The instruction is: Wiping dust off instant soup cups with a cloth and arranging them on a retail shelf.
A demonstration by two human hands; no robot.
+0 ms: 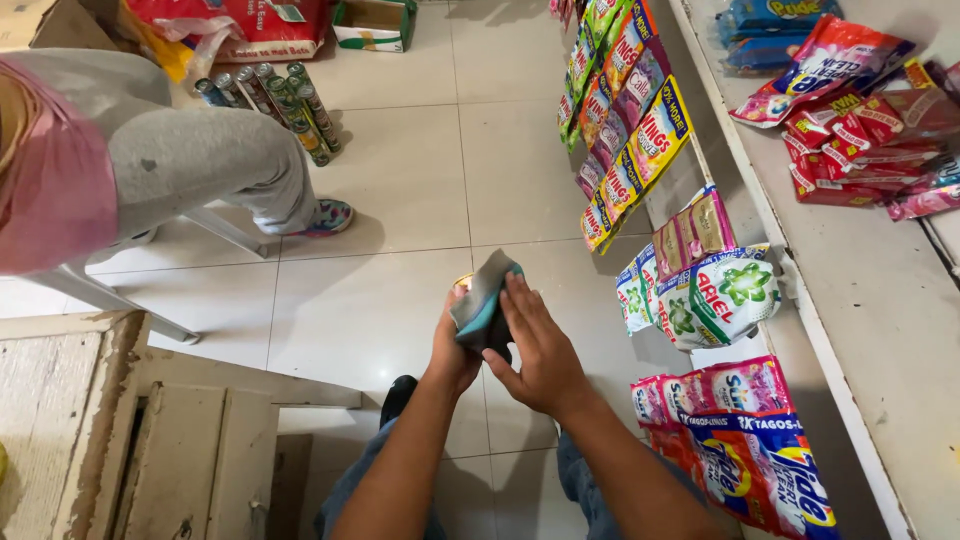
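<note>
My left hand (455, 350) holds a small can (463, 285), only its gold top edge showing. A grey and teal cloth (483, 300) is wrapped over the can. My right hand (535, 345) lies flat against the cloth, fingers stretched, pressing it onto the can. Both hands are over the white tiled floor (400, 190), above my knees.
Hanging strips of sachets (625, 130) and detergent packs (715, 295) line the shelf front on the right. A white shelf (860, 280) carries red packets (850, 140). A seated person in grey trousers (190, 150) is at left on a white chair. Bottles (290, 105) stand behind. A wooden counter (120, 430) is lower left.
</note>
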